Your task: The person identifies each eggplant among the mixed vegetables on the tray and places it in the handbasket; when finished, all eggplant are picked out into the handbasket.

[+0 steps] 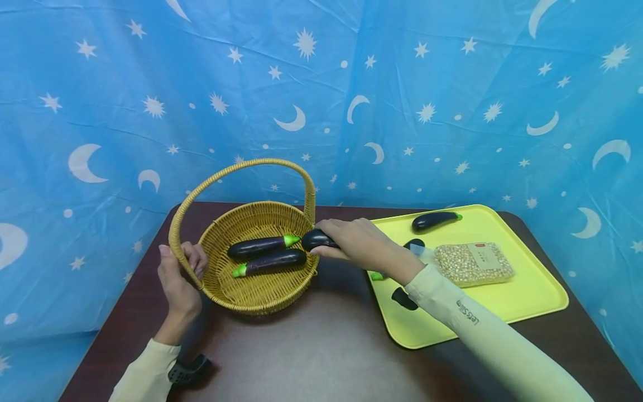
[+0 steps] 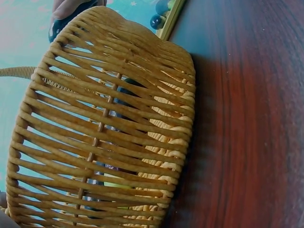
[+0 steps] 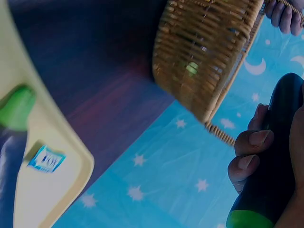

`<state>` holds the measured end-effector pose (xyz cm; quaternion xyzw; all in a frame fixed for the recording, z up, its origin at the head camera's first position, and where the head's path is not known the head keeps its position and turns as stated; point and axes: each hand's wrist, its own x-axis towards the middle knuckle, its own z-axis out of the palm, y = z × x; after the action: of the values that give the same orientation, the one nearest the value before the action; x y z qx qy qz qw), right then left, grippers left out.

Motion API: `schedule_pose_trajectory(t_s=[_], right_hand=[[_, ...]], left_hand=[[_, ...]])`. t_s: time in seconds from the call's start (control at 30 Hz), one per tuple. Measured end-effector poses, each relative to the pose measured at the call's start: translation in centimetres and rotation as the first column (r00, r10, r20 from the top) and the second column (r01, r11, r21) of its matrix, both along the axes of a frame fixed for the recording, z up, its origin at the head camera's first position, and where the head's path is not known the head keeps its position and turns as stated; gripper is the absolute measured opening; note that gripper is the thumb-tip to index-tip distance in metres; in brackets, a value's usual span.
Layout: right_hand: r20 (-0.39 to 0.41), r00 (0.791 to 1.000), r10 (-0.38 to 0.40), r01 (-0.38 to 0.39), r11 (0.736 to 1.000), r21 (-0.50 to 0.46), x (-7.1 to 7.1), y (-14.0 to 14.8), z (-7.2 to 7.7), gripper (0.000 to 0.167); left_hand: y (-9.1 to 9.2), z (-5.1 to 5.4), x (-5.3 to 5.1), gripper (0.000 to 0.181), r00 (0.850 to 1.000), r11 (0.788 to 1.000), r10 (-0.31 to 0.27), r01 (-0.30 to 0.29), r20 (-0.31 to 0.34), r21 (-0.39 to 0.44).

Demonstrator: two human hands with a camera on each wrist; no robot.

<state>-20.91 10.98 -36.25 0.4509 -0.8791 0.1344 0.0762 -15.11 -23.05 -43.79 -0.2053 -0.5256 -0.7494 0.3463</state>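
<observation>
The right hand (image 1: 354, 240) is closed around an eggplant (image 1: 317, 239), fingers bent along one side of the dark skin and palm on the other; the blunt dark end points toward the basket (image 1: 258, 307), and in the right wrist view the green cap shows at the opposite end; this eggplant is at the right rim, just beside the foot of the handle (image 1: 266, 162) — whether it touches the wicker I cannot tell. The left hand (image 1: 177, 286) has its fingers curled round the handle's other foot, at the basket's left rim, with the thumb on the outer side; a black band (image 1: 188, 370) sits at that wrist. The basket stands upright on the dark brown table (image 1: 301, 346); inside it two eggplants lie close together, the farther one (image 1: 258, 245) with its green cap to the right, the nearer one (image 1: 275, 261) with its cap to the left. To the right is a yellow tray (image 1: 532, 301); on it lie a dark eggplant (image 1: 433, 221) near the far edge, a clear bag of kernels (image 1: 464, 265) with a pale label, and a green-capped eggplant (image 1: 378, 276) partly hidden by the right forearm; the right wrist view also shows a small blue-and-white packet (image 3: 46, 159) there — its print too blurred to read. Behind everything hangs a blue cloth (image 1: 382, 78) with white stars and moons.
</observation>
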Motion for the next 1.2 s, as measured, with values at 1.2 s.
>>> schedule_pose_trajectory(t_s=[1.2], right_hand=[[0.015, 0.990, 0.139, -0.139, 0.988, 0.071, 0.4, -10.0, -1.6, 0.047]], left_hand=[[0.2, 0.0, 0.1, 0.064, 0.999, 0.999, 0.047, -0.048, 0.016, 0.014]])
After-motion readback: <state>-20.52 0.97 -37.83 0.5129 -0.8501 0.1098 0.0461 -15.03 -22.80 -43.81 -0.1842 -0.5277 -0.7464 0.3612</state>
